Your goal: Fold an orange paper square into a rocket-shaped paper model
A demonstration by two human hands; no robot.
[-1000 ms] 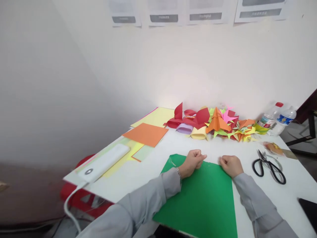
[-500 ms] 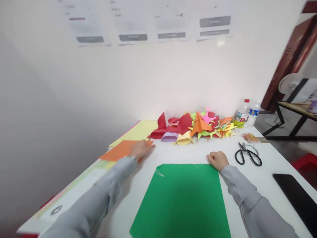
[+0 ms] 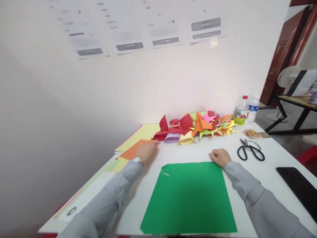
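My left hand (image 3: 146, 153) is closed at the right side of an orange paper sheet (image 3: 131, 150), smeared by motion; it seems to grip the edge, with its fingertips hidden. That sheet lies over a stack of coloured papers, a yellow sheet (image 3: 136, 134) among them. My right hand (image 3: 220, 157) rests as a loose fist on the white table, at the far right corner of a green sheet (image 3: 189, 198). Nothing shows in this fist. The green sheet lies flat in front of me, with a small clear strip near its far left corner.
Folded paper shapes (image 3: 187, 122) are heaped against the wall. Black-handled scissors (image 3: 250, 150) lie beyond my right hand, near a wrapped snack (image 3: 252, 133). Two bottles (image 3: 245, 110) stand at the back right. A black flat object (image 3: 298, 186) lies at the table's right edge.
My left hand has shifted slightly right, and the orange sheet's left end has slid right with it. My right fist stays by the green sheet. The camera view has turned a little.
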